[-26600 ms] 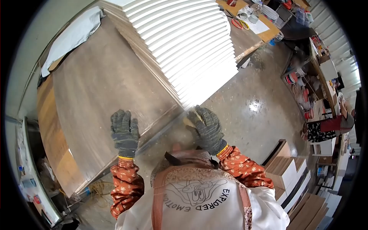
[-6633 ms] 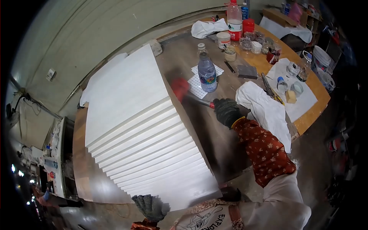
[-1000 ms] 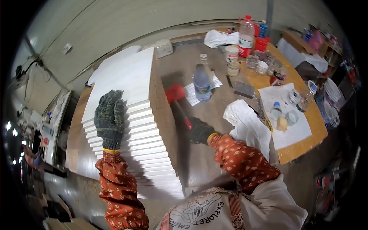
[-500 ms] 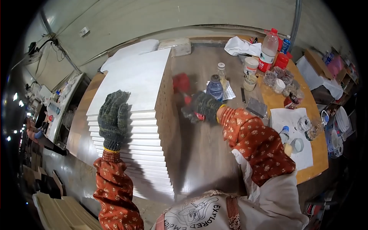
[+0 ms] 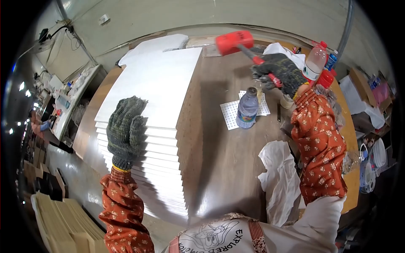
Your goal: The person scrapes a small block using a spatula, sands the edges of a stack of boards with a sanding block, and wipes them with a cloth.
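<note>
My left hand, in a dark grey-green knit glove, lies over the front edge of a tall stack of white boards, its fingers stretched forward on the top board. My right hand, gloved the same way, is wrapped round the handle of a mallet with a red head. The mallet is raised, its head above the far right end of the stack and slightly blurred. Below it on the table stands a clear bottle of bluish liquid, beside a sheet of small round stickers.
A crumpled white cloth lies near my right sleeve. Farther back right stand a large red-capped bottle and a blue-capped bottle. More boards are stacked on the floor at lower left; a person is at far left.
My right hand has lifted the mallet up and away to the right, from low beside the stack. My left hand has stayed on the boards. The view has shifted slightly.
</note>
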Tool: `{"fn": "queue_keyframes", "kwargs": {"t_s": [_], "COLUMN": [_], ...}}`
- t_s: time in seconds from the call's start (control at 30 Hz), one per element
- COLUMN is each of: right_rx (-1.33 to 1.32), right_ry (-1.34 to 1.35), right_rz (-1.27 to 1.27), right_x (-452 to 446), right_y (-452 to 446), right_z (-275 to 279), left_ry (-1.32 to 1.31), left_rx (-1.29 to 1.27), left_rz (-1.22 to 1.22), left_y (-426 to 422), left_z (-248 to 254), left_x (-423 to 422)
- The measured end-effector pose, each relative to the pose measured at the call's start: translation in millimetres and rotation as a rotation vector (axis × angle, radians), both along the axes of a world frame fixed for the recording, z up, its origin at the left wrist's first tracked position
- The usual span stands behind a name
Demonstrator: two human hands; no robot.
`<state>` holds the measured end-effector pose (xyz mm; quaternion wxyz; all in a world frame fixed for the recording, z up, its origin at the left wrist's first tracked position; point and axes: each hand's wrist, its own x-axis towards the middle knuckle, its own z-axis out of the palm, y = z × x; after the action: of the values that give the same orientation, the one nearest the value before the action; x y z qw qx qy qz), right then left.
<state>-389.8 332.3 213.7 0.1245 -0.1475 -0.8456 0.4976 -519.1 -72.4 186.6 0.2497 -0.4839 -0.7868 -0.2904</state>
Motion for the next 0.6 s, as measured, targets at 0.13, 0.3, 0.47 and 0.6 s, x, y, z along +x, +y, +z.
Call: {"fn": "queue_keyframes", "kwargs": {"t_s": [0.13,0.3,0.47,0.6], "right_rx": [-0.210,-0.220,0.353,-0.314], "right_ry": [0.090,0.013,0.141,-0.004], "right_rz": [-0.147,-0.307,-0.201,-0.395], "right_x": [-8.0,-9.3,-4.9,20.1], "right_y": [49.4,77.3,127.6,57.4], "right_z": [-38.1,-92.9,-222.2,-198.3], "left_ry": [-0.066,0.162,0.158,-0.025], "left_rx": [0.014,-0.050,-0.050,0.057], "left_rz": [0.034,0.007,0.058,0.034], "left_y": [-0.7,2.1,4.5,8.4], "left_z": [3.0,10.6,12.2,9.2], "left_x": [4.4,0.5,3.7,7.8]}}
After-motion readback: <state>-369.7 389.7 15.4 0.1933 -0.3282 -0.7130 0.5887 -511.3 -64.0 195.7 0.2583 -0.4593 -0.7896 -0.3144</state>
